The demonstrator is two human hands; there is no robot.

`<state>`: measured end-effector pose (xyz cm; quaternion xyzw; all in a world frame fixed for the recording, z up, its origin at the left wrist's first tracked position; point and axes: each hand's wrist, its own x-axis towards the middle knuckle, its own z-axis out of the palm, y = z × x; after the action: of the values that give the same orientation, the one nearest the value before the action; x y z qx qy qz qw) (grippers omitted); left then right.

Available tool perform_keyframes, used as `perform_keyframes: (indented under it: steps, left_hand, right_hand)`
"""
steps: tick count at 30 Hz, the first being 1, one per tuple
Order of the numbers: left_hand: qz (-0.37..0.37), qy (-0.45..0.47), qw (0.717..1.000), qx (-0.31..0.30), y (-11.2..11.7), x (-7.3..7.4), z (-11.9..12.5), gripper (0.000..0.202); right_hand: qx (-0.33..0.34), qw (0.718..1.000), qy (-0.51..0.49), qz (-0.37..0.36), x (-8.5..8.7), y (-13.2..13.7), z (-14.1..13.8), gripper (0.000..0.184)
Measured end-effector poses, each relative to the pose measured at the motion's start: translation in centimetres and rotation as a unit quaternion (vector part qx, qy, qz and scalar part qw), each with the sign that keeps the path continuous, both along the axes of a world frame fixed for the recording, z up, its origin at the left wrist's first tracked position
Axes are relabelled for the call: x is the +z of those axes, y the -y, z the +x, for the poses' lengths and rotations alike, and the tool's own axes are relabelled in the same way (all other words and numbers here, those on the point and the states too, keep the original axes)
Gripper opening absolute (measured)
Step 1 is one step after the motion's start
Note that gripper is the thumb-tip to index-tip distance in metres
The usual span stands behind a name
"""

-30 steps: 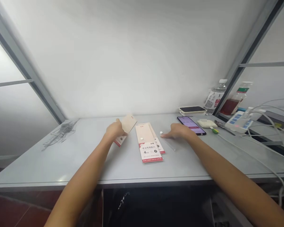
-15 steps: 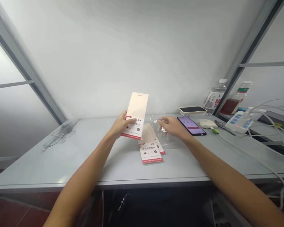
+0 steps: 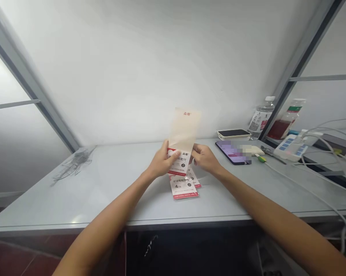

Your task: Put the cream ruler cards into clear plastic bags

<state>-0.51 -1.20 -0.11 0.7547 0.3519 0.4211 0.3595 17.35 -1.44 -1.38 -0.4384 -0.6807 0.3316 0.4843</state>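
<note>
Left hand (image 3: 161,163) and right hand (image 3: 204,158) raised together above a pale grey table top (image 3: 89,191). Between the two hands stands a tall cream-and-red ruler-set packet (image 3: 181,141), upright and tilted slightly to the right, its printed white-and-red label low down, at the fingers. The left fingers are curled and close together around the packet's lower left edge, gripping it. The right fingers are curled and bunched against its right edge, touching it; whether they pinch it cannot be told.

Directly below the fingers, two similar flat ruler-set packets (image 3: 183,187) lie overlapping on the table, the upper one printed with red-and-white Chinese text. Right of the right fingers, near them, lies a black smartphone (image 3: 233,152), its screen blurred. Further right, beyond it, stand a clear plastic water bottle (image 3: 261,119), a bottle of dark red liquid (image 3: 285,124) and a white power strip with blue switches (image 3: 290,147), with white cables (image 3: 328,177) trailing nearby. Well left of the fingers lies a crumpled clear plastic wrapper (image 3: 73,165).
</note>
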Motion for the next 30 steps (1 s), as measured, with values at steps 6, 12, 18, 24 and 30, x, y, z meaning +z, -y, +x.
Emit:
perform_keyframes:
  steps: [6,12,18,24,30]
  left_hand:
    - [0.046,-0.078,0.996,0.023,-0.5,0.6,-1.1,0.038]
    - [-0.001,-0.011,1.0,0.014,-0.7,0.6,-1.0,0.034]
    - [-0.067,0.08,0.995,0.001,-1.1,0.4,-0.8,0.039]
    - [0.03,0.088,0.993,0.077,-1.3,0.2,-0.8,0.031]
    - [0.036,0.102,0.993,0.041,-0.7,0.5,-0.7,0.03]
  right_hand:
    - [0.013,0.998,-0.063,-0.018,0.3,0.0,0.2,0.021]
    - [0.038,0.985,-0.149,-0.083,0.7,0.0,0.5,0.024]
    - [0.055,0.97,-0.201,-0.123,0.4,-0.2,0.7,0.024]
    - [0.07,0.968,-0.177,-0.162,0.4,-0.1,0.6,0.026]
    - [0.036,0.967,-0.179,-0.179,0.4,0.0,0.4,0.029]
